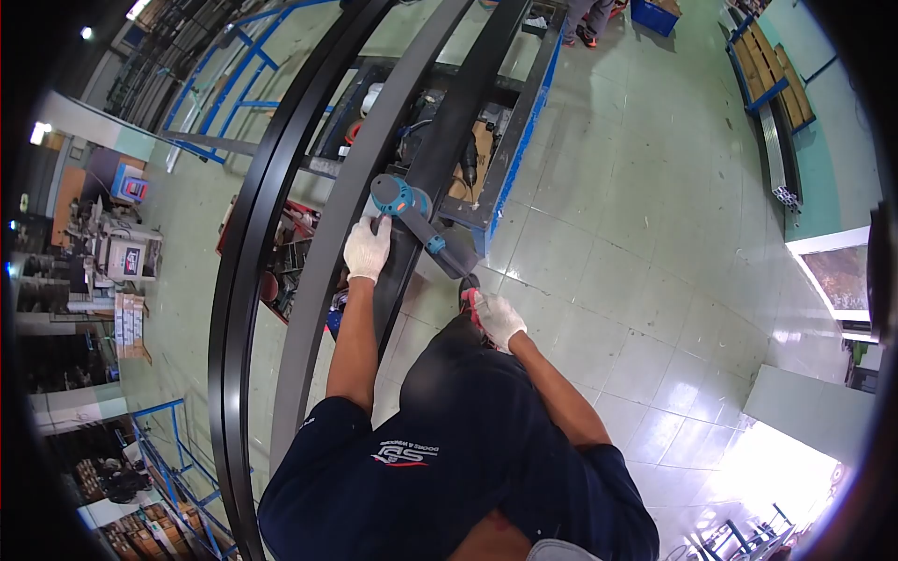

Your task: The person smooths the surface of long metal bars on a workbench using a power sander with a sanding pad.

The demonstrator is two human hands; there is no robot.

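Note:
My left hand [367, 250], in a white glove, rests on the long grey profile [360, 168] with its fingers stretched forward. Its fingertips are beside the head of a teal and black cordless power tool [402, 198], which lies across the grey and dark profiles, battery end towards me. Close to my waist, my right hand [498, 318], also gloved, is closed around a red-and-black hand tool [468, 297]. Most of that tool is hidden by my fingers, so its exact kind does not show. A wide black profile [463, 107] runs under the power tool.
Another long black profile [245, 271] curves along the left. Beneath is a workbench [538, 93] with a blue edge, holding a black drill-like tool [470, 166] and cardboard. Blue racks [238, 93] stand left. A blue bin [655, 17] and a person's legs [589, 17] are at the top.

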